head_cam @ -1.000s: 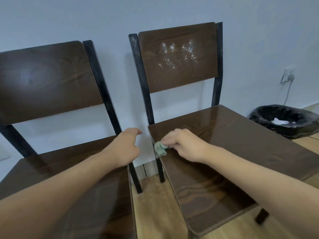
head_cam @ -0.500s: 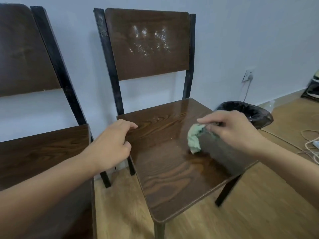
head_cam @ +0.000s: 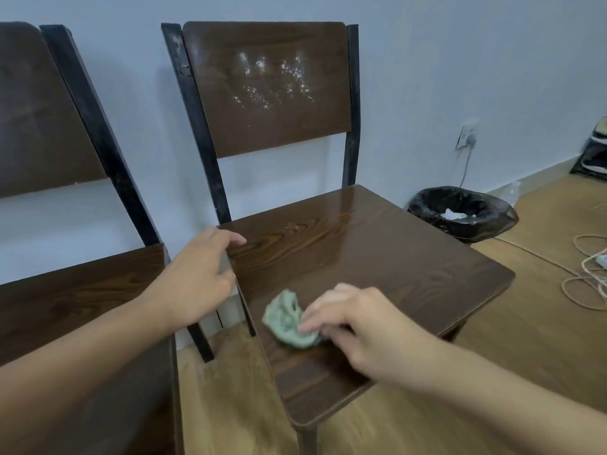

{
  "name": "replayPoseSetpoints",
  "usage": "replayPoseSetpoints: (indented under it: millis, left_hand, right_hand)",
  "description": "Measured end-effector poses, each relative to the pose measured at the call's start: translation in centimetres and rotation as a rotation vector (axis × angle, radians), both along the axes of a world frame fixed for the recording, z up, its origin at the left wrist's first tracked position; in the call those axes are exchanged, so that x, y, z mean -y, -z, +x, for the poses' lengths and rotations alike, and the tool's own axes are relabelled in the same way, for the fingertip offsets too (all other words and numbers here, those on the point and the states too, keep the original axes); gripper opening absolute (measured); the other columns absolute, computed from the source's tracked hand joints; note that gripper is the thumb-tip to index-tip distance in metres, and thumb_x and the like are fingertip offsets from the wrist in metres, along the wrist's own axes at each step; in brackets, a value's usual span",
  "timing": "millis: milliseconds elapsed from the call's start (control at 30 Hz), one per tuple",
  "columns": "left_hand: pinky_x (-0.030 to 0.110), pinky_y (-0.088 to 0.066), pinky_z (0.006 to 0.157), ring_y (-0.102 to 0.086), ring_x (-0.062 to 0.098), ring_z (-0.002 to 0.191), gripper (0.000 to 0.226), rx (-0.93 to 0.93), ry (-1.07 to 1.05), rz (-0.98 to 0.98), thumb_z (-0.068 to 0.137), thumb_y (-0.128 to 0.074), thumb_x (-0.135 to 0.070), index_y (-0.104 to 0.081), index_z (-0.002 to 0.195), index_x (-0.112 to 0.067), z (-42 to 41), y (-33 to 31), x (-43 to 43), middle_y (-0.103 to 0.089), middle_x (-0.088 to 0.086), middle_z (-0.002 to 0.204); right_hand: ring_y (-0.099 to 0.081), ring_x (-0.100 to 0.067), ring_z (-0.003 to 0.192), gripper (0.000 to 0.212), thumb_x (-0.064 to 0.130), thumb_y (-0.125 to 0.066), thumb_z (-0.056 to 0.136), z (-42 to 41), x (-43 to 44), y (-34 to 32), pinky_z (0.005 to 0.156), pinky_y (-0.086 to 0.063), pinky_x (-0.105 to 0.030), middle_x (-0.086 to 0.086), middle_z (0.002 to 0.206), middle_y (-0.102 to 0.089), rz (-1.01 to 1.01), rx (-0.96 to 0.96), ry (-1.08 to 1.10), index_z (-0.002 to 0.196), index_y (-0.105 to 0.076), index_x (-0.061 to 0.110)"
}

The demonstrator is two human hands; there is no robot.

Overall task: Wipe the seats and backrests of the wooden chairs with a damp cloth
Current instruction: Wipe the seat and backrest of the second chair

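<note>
Two dark wooden chairs with black metal frames stand against a pale wall. On the right chair's seat (head_cam: 377, 257), my right hand (head_cam: 358, 326) presses a crumpled pale green cloth (head_cam: 287, 320) near the seat's front left part. My left hand (head_cam: 200, 277) grips the seat's left rear edge, thumb over the top. The right chair's backrest (head_cam: 266, 87) carries white speckled marks in its upper middle. The left chair's seat (head_cam: 82, 290) lies under my left forearm, and its backrest (head_cam: 42, 113) is cut off at the left.
A bin lined with a black bag (head_cam: 463, 213) stands on the floor right of the chair. A wall socket with a plugged cable (head_cam: 468, 139) is above it. Coiled cords (head_cam: 588, 274) lie on the wooden floor at far right. Shoes (head_cam: 594, 152) sit by the wall.
My right hand has slid the cloth from the seat's right middle toward its front left. My left hand has stayed on the seat's left rear edge. The view shifted slightly.
</note>
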State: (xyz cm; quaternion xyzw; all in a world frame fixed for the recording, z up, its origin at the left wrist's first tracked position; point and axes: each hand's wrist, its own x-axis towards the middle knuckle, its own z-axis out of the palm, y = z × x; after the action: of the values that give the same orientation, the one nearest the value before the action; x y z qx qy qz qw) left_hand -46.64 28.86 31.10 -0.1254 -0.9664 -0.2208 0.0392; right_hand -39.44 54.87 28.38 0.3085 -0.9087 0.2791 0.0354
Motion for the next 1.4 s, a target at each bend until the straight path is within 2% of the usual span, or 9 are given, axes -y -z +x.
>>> replayPoseSetpoints:
  millis: [200, 300, 500, 600, 733, 967, 1067, 1233, 1400]
  left_hand:
    - [0.029, -0.035, 0.117, -0.044, 0.01, 0.14, 0.054, -0.012, 0.027, 0.002, 0.097, -0.056, -0.008, -0.049, 0.146, -0.03, 0.4, 0.6, 0.2, -0.048, -0.009, 0.146]
    - [0.028, -0.035, 0.115, -0.044, 0.01, 0.139, 0.053, -0.018, 0.007, 0.008, 0.097, -0.056, -0.008, -0.05, 0.145, -0.03, 0.2, 0.8, 0.5, -0.049, -0.008, 0.145]
    - [0.025, -0.041, 0.107, -0.052, 0.01, 0.127, 0.053, -0.027, -0.121, 0.057, 0.093, -0.057, -0.002, -0.054, 0.142, -0.021, -0.6, 1.1, 0.7, -0.056, -0.002, 0.139]
    - [0.021, -0.04, 0.098, -0.053, 0.009, 0.114, 0.052, 0.006, -0.163, 0.088, 0.092, -0.058, 0.001, -0.055, 0.141, -0.018, -1.0, 1.2, 0.6, -0.057, -0.002, 0.124]
    - [0.024, -0.039, 0.109, -0.052, 0.014, 0.133, 0.055, 0.019, -0.113, 0.056, 0.095, -0.056, -0.002, -0.05, 0.147, -0.018, -1.1, 0.9, 0.0, -0.054, -0.001, 0.137]
    - [0.023, -0.035, 0.114, -0.047, 0.011, 0.139, 0.057, -0.015, -0.021, -0.004, 0.097, -0.055, -0.007, -0.046, 0.151, -0.023, -0.2, 1.0, 0.2, -0.049, -0.004, 0.149]
    - [0.023, -0.037, 0.113, -0.048, 0.009, 0.138, 0.056, -0.012, -0.036, -0.011, 0.097, -0.056, -0.009, -0.047, 0.149, -0.026, 0.1, 1.6, 0.6, -0.049, -0.006, 0.149]
    - [0.028, -0.039, 0.115, -0.049, 0.01, 0.137, 0.055, -0.015, -0.073, -0.026, 0.096, -0.059, -0.008, -0.049, 0.148, -0.025, 0.0, 1.8, 0.7, -0.052, -0.005, 0.146]
    - [0.025, -0.039, 0.109, -0.05, 0.01, 0.133, 0.053, -0.045, -0.066, -0.026, 0.096, -0.057, -0.008, -0.05, 0.146, -0.025, -0.1, 1.2, 0.5, -0.053, -0.004, 0.142]
  right_hand:
    - [-0.066, -0.008, 0.104, 0.029, 0.001, -0.067, 0.093, 3.0, -0.4, -1.9, 0.086, -0.05, -0.017, 0.011, 0.108, -0.073, -0.169, 0.291, -0.163, 0.106, -0.081, 0.022]
    - [-0.064, -0.004, 0.104, 0.034, -0.003, -0.064, 0.093, -0.1, 0.2, -1.3, 0.086, -0.045, -0.011, 0.009, 0.111, -0.072, -0.157, 0.167, -0.122, 0.109, -0.08, 0.022]
    - [-0.056, -0.026, 0.106, 0.04, -0.006, -0.057, 0.093, -11.7, 5.1, 0.9, 0.092, -0.049, -0.036, -0.008, 0.119, -0.07, 0.22, -0.224, -0.117, 0.125, -0.072, 0.014]
    - [-0.058, -0.03, 0.102, 0.042, -0.001, -0.058, 0.092, -19.3, 5.1, 1.2, 0.085, -0.054, -0.044, -0.01, 0.114, -0.067, 0.373, -0.334, 0.033, 0.128, -0.07, 0.016]
    - [-0.055, -0.031, 0.107, 0.029, 0.007, -0.053, 0.093, -24.2, 0.7, 0.1, 0.082, -0.051, -0.043, -0.01, 0.108, -0.065, 0.612, -0.353, 0.397, 0.116, -0.07, 0.011]
    - [-0.044, -0.035, 0.123, 0.031, 0.013, -0.051, 0.095, -26.2, -9.8, -0.1, 0.1, -0.047, -0.047, -0.014, 0.121, -0.055, 0.651, -0.077, 0.825, 0.123, -0.064, 0.007]
    - [-0.056, -0.037, 0.115, 0.03, 0.019, -0.048, 0.097, -26.8, -6.8, -0.5, 0.098, -0.046, -0.04, -0.016, 0.114, -0.062, 0.499, -0.028, 0.733, 0.116, -0.067, 0.006]
    - [-0.063, -0.022, 0.078, 0.04, 0.044, -0.045, 0.093, -21.2, 2.8, -1.7, 0.065, -0.048, -0.034, -0.001, 0.076, -0.062, 0.385, 0.001, 0.37, 0.071, -0.063, 0.017]
    - [-0.048, -0.025, 0.135, 0.033, 0.032, -0.059, 0.099, -17.1, 2.7, -0.2, 0.114, -0.037, -0.048, -0.001, 0.145, -0.058, 0.376, -0.143, 0.082, 0.128, -0.07, 0.021]
